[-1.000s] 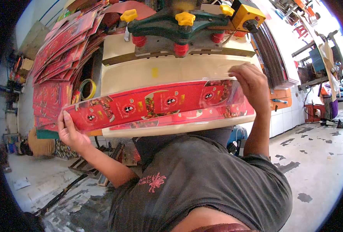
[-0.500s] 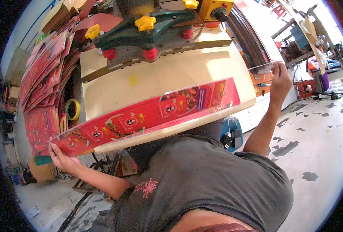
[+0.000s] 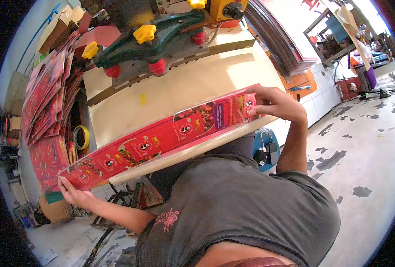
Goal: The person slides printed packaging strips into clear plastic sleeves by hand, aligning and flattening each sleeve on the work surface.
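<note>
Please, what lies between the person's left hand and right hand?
In the head view, a red printed strip spans from the left hand to the right hand.

Right fingers (image 3: 265,93) partly hide red strip (image 3: 162,137); yellow box (image 3: 216,11) cropped above.

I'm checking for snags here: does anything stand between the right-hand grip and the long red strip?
Nothing visible does. The right-hand grip is at the right end of the red strip, with no other object between them; how firmly it presses is unclear.
</note>
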`<act>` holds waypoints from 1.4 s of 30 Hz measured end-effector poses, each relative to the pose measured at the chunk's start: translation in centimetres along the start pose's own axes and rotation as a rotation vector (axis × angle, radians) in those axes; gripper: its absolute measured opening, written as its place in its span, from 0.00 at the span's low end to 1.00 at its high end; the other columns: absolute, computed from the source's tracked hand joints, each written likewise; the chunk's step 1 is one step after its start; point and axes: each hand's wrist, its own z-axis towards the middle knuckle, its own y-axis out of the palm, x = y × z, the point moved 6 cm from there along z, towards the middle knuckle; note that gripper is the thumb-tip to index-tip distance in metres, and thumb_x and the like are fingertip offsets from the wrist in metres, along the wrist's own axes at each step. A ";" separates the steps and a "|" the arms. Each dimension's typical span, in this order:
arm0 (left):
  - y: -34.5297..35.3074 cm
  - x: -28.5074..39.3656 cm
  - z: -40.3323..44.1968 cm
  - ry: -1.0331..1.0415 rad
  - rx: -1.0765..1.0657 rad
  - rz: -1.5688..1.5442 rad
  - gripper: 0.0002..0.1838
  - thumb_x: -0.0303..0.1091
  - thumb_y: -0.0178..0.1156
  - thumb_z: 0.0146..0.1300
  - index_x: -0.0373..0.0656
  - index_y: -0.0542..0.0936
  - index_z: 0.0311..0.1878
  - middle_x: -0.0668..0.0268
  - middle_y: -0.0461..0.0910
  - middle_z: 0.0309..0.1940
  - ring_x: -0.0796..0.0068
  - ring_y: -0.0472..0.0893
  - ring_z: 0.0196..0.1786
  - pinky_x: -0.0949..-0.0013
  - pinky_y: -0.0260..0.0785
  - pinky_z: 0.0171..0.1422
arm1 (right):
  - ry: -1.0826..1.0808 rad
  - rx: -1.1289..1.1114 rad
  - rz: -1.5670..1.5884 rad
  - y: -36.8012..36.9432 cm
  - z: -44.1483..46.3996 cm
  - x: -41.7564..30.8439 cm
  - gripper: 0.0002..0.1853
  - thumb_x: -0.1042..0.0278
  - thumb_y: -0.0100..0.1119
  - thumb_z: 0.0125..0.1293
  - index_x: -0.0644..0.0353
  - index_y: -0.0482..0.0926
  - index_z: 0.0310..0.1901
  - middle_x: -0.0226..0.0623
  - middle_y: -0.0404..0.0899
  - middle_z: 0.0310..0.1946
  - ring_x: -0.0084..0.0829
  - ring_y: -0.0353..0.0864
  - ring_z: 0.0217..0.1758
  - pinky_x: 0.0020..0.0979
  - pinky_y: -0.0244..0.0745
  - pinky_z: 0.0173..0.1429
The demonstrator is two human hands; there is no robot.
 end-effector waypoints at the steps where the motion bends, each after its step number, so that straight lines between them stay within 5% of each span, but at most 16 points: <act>1: 0.1 0.0 0.0 -0.001 0.000 0.000 0.18 0.37 0.67 0.76 0.33 0.81 0.60 0.59 0.85 0.55 0.69 0.84 0.54 0.61 0.79 0.63 | 0.001 0.000 0.000 0.4 0.1 -0.3 0.23 0.57 0.70 0.73 0.58 0.81 0.64 0.33 0.81 0.28 0.22 0.78 0.33 0.30 0.75 0.39; 6: -0.1 -0.3 -0.1 0.005 0.016 -0.004 0.19 0.38 0.68 0.75 0.34 0.81 0.60 0.59 0.85 0.53 0.69 0.84 0.54 0.61 0.78 0.64 | -0.097 -0.033 -0.047 2.1 0.7 1.0 0.16 0.55 0.67 0.73 0.63 0.87 0.47 0.41 0.84 0.28 0.36 0.82 0.30 0.40 0.78 0.41; 9: -0.2 -0.4 -0.1 0.010 0.020 0.015 0.19 0.38 0.68 0.75 0.34 0.81 0.60 0.59 0.85 0.53 0.69 0.84 0.54 0.61 0.78 0.63 | -0.066 0.119 -0.119 0.2 0.3 1.5 0.13 0.62 0.66 0.75 0.66 0.85 0.40 0.35 0.77 0.23 0.27 0.74 0.27 0.34 0.71 0.35; 14: 0.1 -0.4 -0.2 -0.013 -0.004 -0.033 0.19 0.38 0.68 0.76 0.33 0.81 0.60 0.59 0.85 0.53 0.69 0.84 0.54 0.61 0.78 0.63 | -0.061 0.121 -0.123 -0.3 0.0 0.5 0.16 0.60 0.62 0.78 0.66 0.83 0.38 0.37 0.77 0.21 0.27 0.74 0.25 0.35 0.71 0.33; 16: 0.0 -0.7 -0.2 -0.014 -0.004 -0.030 0.19 0.37 0.67 0.76 0.33 0.81 0.60 0.59 0.85 0.53 0.69 0.84 0.54 0.61 0.78 0.63 | -0.058 -0.086 -0.109 1.2 0.2 -0.6 0.18 0.56 0.59 0.79 0.65 0.85 0.42 0.44 0.84 0.27 0.40 0.85 0.31 0.39 0.79 0.41; 17: -0.1 -0.7 -0.2 -0.003 0.001 -0.012 0.19 0.37 0.67 0.76 0.33 0.81 0.61 0.58 0.84 0.54 0.69 0.84 0.54 0.61 0.78 0.64 | -0.050 -0.082 -0.121 0.9 0.1 -0.6 0.12 0.63 0.59 0.75 0.64 0.85 0.43 0.45 0.84 0.27 0.41 0.86 0.34 0.39 0.80 0.43; 20: -1.2 -0.6 0.5 0.011 0.023 0.021 0.20 0.37 0.66 0.77 0.32 0.80 0.63 0.57 0.84 0.55 0.68 0.84 0.54 0.60 0.79 0.64 | 0.055 0.776 -0.241 -5.9 -2.4 6.9 0.13 0.76 0.55 0.62 0.62 0.85 0.47 0.45 0.86 0.35 0.43 0.88 0.40 0.42 0.80 0.48; 21: -1.6 -0.5 0.6 0.011 0.036 0.030 0.20 0.37 0.65 0.77 0.32 0.79 0.63 0.57 0.84 0.56 0.68 0.84 0.55 0.60 0.79 0.64 | 0.156 0.987 -0.336 -7.5 -4.6 4.4 0.12 0.73 0.56 0.67 0.62 0.85 0.49 0.45 0.87 0.37 0.42 0.88 0.37 0.42 0.80 0.47; 22: -1.8 -0.1 0.5 0.010 0.038 0.028 0.20 0.37 0.65 0.77 0.32 0.79 0.63 0.57 0.84 0.56 0.68 0.84 0.55 0.60 0.79 0.64 | 0.212 1.012 -0.624 -9.1 -5.5 4.3 0.11 0.66 0.58 0.77 0.64 0.85 0.45 0.42 0.83 0.28 0.30 0.81 0.29 0.35 0.74 0.36; 25: -2.8 0.6 1.0 0.009 0.051 0.056 0.21 0.38 0.64 0.78 0.31 0.79 0.64 0.56 0.84 0.58 0.67 0.84 0.57 0.60 0.79 0.64 | 0.357 1.041 -0.486 -9.8 -7.0 4.8 0.16 0.60 0.57 0.81 0.66 0.84 0.43 0.39 0.80 0.26 0.25 0.78 0.27 0.32 0.72 0.34; 27: -2.8 0.1 1.2 -0.005 0.039 0.070 0.21 0.38 0.64 0.78 0.32 0.79 0.64 0.56 0.84 0.58 0.67 0.84 0.57 0.60 0.79 0.64 | 0.157 0.934 -0.218 -8.5 -6.2 3.9 0.16 0.60 0.59 0.79 0.64 0.85 0.39 0.37 0.79 0.23 0.27 0.80 0.29 0.34 0.74 0.35; 32: -2.2 -1.2 0.9 0.018 0.046 0.142 0.22 0.39 0.65 0.78 0.32 0.80 0.64 0.57 0.84 0.58 0.68 0.83 0.58 0.61 0.78 0.66 | 0.102 0.605 0.021 -5.7 -5.8 0.1 0.14 0.62 0.61 0.78 0.65 0.86 0.39 0.29 0.82 0.27 0.18 0.79 0.29 0.27 0.74 0.36; 36: 0.2 -1.7 0.0 -0.040 0.013 0.123 0.21 0.40 0.65 0.77 0.33 0.82 0.62 0.59 0.84 0.57 0.68 0.83 0.57 0.61 0.77 0.67 | -0.439 0.071 0.199 -0.3 -4.3 -6.1 0.08 0.68 0.67 0.74 0.64 0.88 0.41 0.38 0.89 0.35 0.32 0.90 0.41 0.34 0.84 0.48; 38: 1.5 -2.9 -0.4 -0.099 -0.052 0.108 0.20 0.40 0.64 0.78 0.33 0.82 0.62 0.60 0.85 0.56 0.69 0.84 0.56 0.62 0.77 0.66 | -0.741 -0.319 0.376 3.1 -3.4 -10.5 0.09 0.71 0.69 0.71 0.65 0.88 0.49 0.46 0.91 0.44 0.43 0.91 0.48 0.40 0.84 0.54; 42: 4.1 -3.8 -1.4 -0.091 -0.126 0.075 0.19 0.38 0.63 0.79 0.33 0.82 0.61 0.61 0.86 0.55 0.73 0.84 0.55 0.66 0.78 0.64 | -0.745 -0.423 0.244 6.1 -2.3 -12.8 0.14 0.72 0.67 0.71 0.64 0.88 0.56 0.47 0.90 0.50 0.47 0.89 0.55 0.42 0.82 0.60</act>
